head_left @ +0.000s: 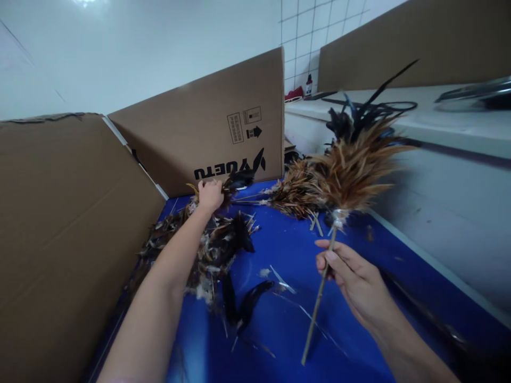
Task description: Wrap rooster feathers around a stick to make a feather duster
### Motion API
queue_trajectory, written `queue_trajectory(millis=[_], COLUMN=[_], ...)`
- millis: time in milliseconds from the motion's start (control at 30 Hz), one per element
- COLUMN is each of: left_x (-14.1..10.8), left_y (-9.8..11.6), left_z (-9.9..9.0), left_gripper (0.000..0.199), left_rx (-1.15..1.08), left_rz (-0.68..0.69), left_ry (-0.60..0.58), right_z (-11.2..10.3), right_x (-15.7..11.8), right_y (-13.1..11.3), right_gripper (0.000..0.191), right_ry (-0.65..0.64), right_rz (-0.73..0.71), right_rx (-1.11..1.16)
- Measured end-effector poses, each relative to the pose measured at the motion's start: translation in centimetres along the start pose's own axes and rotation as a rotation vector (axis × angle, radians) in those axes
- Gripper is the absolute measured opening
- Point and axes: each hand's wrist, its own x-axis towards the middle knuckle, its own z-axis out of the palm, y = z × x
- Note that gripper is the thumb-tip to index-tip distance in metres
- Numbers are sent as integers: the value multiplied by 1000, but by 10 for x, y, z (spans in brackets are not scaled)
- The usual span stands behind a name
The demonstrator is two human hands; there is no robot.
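My right hand [353, 274] pinches the thin wooden stick of a feather duster [353, 170], which I hold up at a tilt. Its head is brown feathers with long black ones at the top, and clear wrapping circles the base. At the far end of a loose feather pile [215, 244], my left hand [211, 195] is closed on some feathers, its fingertips partly hidden. Dark feathers [239, 180] stick out just right of it. Farther back, more feather dusters [297, 189] lie with their sticks toward my left hand.
Cardboard panels [207, 117] wall the left and back of the blue work surface [275, 324]. Two black feathers [249, 306] and clear strips [282, 281] lie nearer me. A white ledge [431, 119] runs along the right, with a small dark bottle [308, 85] at its far end.
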Motion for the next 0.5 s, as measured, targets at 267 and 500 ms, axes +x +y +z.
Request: queue_trajectory(millis=[267,500], left_x=[5,8], left_y=[-53,-46], left_z=[-76,-131], left_gripper=[43,40], left_rx=[20,81], left_rz=[-77,-45], left_ry=[95,179], right_z=[0,9], right_x=[-2,-6], right_y=[5,6], right_gripper=[31,31], right_ry=[-52,-77], right_rz=[-1,24], right_rx=[26,119])
